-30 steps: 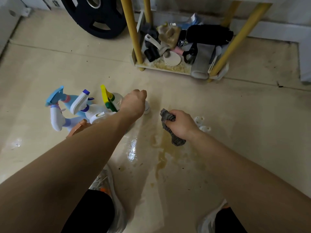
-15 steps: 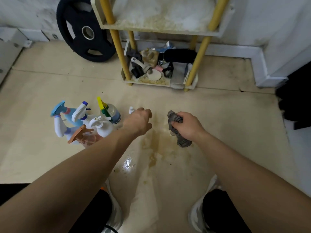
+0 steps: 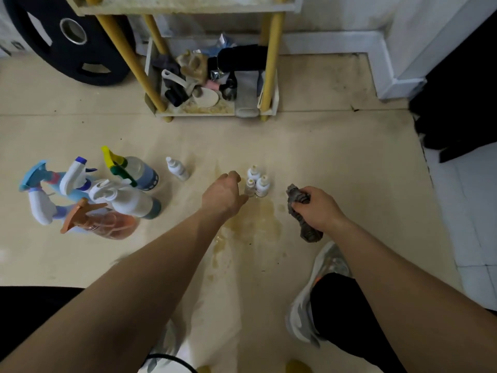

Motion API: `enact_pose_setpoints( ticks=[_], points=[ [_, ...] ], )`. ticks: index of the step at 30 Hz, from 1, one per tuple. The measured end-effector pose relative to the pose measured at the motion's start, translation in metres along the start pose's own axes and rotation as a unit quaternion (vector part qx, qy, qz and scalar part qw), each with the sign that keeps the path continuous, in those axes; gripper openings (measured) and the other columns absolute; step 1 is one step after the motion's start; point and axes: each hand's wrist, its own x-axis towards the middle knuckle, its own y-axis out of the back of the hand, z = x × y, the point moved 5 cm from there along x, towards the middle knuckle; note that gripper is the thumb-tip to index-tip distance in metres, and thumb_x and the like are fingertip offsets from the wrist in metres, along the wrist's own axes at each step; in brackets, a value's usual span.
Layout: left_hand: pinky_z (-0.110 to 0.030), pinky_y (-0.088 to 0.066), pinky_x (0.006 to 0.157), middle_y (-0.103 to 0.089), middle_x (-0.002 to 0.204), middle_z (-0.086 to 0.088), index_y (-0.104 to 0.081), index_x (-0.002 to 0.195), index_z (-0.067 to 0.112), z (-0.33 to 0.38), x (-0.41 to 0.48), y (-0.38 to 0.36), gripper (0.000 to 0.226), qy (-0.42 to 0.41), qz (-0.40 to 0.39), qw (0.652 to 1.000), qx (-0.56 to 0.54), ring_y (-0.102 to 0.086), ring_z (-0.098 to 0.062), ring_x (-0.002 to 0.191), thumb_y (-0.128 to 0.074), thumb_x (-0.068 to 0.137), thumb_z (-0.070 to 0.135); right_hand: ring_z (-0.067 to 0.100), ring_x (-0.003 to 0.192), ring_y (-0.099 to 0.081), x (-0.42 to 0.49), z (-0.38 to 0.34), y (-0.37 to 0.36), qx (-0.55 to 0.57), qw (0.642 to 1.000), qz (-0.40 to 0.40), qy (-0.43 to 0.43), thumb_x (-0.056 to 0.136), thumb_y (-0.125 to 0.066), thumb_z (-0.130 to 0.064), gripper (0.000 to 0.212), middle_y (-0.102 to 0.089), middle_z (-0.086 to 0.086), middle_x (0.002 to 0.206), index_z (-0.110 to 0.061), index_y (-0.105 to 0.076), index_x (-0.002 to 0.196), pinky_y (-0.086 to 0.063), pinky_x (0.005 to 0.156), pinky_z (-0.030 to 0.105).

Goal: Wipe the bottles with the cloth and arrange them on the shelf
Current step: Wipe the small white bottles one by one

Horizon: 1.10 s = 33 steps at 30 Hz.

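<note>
A black weight plate (image 3: 67, 41) leans at the wall (image 3: 336, 14), upper left. A yellowish stain (image 3: 252, 224) spreads over the beige floor (image 3: 336, 157). A grey shoe (image 3: 330, 262) stands at lower right. White tiles (image 3: 473, 224) border the floor on the right, beside a dark object (image 3: 462, 90). A white baseboard (image 3: 336, 41) runs along the wall.

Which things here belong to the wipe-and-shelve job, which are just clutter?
Job: grey crumpled cloth, gripped by right hand; three small pale dropper bottles; lone white bottle; coloured plastic spray bottles; yellow-legged shelf.
Clutter: black weight plate; bottom-tier jumble.
</note>
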Motion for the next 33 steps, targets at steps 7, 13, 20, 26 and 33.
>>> enact_pose_setpoints(
  ticks=[7,13,20,26,33],
  points=[
    [-0.031,-0.045,0.073,-0.06,0.105,0.002,-0.061,0.111,0.022,-0.006,0.029,-0.03,0.035,0.002,0.052,0.992,-0.113,-0.06,-0.02,0.092,-0.074,0.085,0.043,0.026,0.092,-0.058,0.027,0.023,-0.025,-0.008,0.999,-0.041,-0.025,0.1,-0.06,-0.027,0.023,-0.062,0.005,0.108,-0.016,-0.062,0.12,-0.041,0.076,0.032],
    [-0.033,-0.05,0.068,-0.06,0.096,0.005,-0.064,0.098,0.026,-0.009,0.036,-0.038,0.024,-0.019,0.085,0.986,-0.145,-0.061,-0.017,0.082,-0.071,0.086,0.046,0.026,0.09,-0.059,0.039,0.028,-0.04,-0.001,0.998,-0.055,-0.032,0.099,-0.06,-0.025,0.023,-0.065,0.008,0.109,-0.014,-0.064,0.119,-0.042,0.075,0.031],
    [-0.039,-0.051,0.07,-0.061,0.092,0.003,-0.063,0.092,0.022,-0.005,0.031,-0.024,0.021,-0.064,0.088,0.983,-0.148,-0.06,-0.019,0.082,-0.07,0.088,0.041,0.026,0.095,-0.061,0.031,0.015,-0.041,0.008,0.998,-0.058,-0.025,0.099,-0.061,-0.026,0.024,-0.066,0.005,0.109,-0.016,-0.064,0.12,-0.045,0.077,0.032],
    [-0.04,-0.052,0.076,-0.064,0.096,0.003,-0.063,0.09,0.024,0.009,0.009,0.029,0.015,-0.088,0.083,0.982,-0.148,-0.062,-0.018,0.09,-0.075,0.083,0.029,0.029,0.098,-0.064,0.004,-0.023,-0.019,-0.001,0.998,-0.061,0.014,0.097,-0.063,-0.025,0.021,-0.068,0.009,0.107,-0.011,-0.067,0.113,-0.047,0.077,0.033],
    [-0.035,-0.055,0.082,-0.07,0.093,0.011,-0.06,0.089,0.027,0.026,-0.047,0.125,0.02,-0.113,0.08,0.973,-0.185,-0.067,-0.01,0.095,-0.078,0.083,0.03,0.027,0.095,-0.067,-0.056,-0.115,0.037,0.036,0.992,0.012,0.119,0.095,-0.065,-0.029,0.016,-0.071,0.004,0.098,-0.017,-0.069,0.104,-0.051,0.082,0.036]
  ],
)
